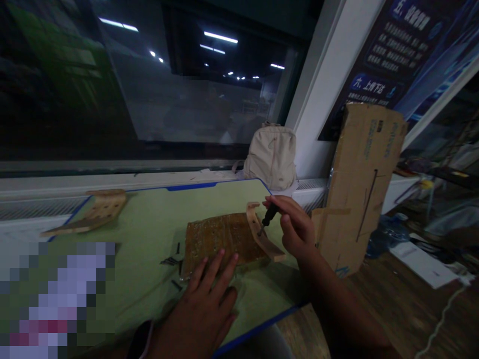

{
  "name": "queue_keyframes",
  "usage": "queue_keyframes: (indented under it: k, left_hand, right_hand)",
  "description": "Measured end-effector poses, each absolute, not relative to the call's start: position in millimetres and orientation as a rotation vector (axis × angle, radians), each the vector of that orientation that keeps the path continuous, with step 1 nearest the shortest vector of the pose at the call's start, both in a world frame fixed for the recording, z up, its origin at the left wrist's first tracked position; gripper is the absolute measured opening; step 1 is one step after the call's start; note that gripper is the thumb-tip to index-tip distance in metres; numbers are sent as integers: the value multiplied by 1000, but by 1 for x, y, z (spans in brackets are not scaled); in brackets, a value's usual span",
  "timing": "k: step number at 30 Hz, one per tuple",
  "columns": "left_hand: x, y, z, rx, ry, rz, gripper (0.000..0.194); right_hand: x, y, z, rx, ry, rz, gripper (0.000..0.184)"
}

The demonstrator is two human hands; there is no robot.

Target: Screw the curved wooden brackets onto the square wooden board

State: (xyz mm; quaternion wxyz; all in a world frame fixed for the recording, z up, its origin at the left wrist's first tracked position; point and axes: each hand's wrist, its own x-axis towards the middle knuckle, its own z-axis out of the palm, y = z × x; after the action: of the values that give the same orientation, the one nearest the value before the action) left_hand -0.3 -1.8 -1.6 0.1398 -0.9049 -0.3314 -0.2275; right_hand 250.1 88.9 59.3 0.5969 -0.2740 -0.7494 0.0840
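Observation:
My right hand (297, 227) grips the black handle of a screwdriver (270, 214), fingers wrapped near its top. The screwdriver's tip meets a curved wooden piece (275, 249) with holes, standing along the right edge of a brown board (224, 232). Whether a screw sits under the tip is too small to tell. My left hand (211, 299) lies with its fingers spread on the near part of the board. Several dark screws (170, 261) lie left of the board on the green tabletop (145, 279).
A second curved wooden piece (101, 212) rests at the table's far left corner. Behind the table, a beige backpack (271, 154) leans by the window. On the right stand a tall cardboard sheet (359, 189) and a water jug (387, 234). The lower left is pixelated.

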Motion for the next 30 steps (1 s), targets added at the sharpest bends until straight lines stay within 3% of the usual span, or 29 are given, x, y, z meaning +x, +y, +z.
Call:
queue_keyframes:
  k: [5,12,18,25,30]
  left_hand:
    - [0,-1,-4,-2615,-946,-676,30]
    - [-1,1,-7,-2626,-943,-641,30]
    - [-2,-2,-3,-2628,-955,-655,28]
    - [-2,-2,-6,-2626,-938,-653,29]
    - [-2,0,-9,-2640,-945,-641,29]
  right_hand:
    - [247,95,55,-643,-1560,420,21]
    - [251,96,58,-628,-1625,171,22]
    - [247,91,55,-631,-1624,452,20]
    - [250,97,56,-666,-1571,157,18]
    - [251,94,60,-592,-1647,315,22]
